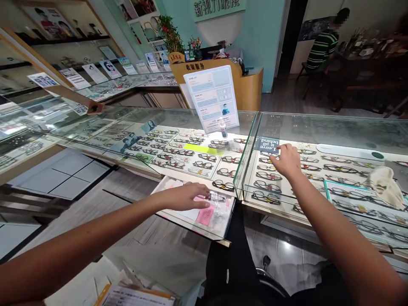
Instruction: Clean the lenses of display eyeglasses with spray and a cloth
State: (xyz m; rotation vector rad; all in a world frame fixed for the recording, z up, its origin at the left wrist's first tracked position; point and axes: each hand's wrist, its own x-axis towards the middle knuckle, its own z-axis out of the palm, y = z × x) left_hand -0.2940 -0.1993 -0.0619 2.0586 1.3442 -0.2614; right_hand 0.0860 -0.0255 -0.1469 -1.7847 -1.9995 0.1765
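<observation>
My left hand reaches over a pulled-out drawer below the display counter. Its fingers are stretched forward, with the thumb apart. Just beyond the fingertips lie clear plastic bags, and a pink slip of paper lies below the thumb. Whether the fingertips touch a bag, I cannot tell. On the right, my right hand is at the glass countertop, thumb and fingers apart and slightly bent, holding nothing visible. A blue card with white lettering appears beside its fingertips. Rows of eyeglasses lie under the glass.
A white information sign and a small bottle stand on the counter. At the right lies a beige cloth. Papers are at the bottom left. Behind stands a wooden cash desk; a person in a striped shirt sits farther back.
</observation>
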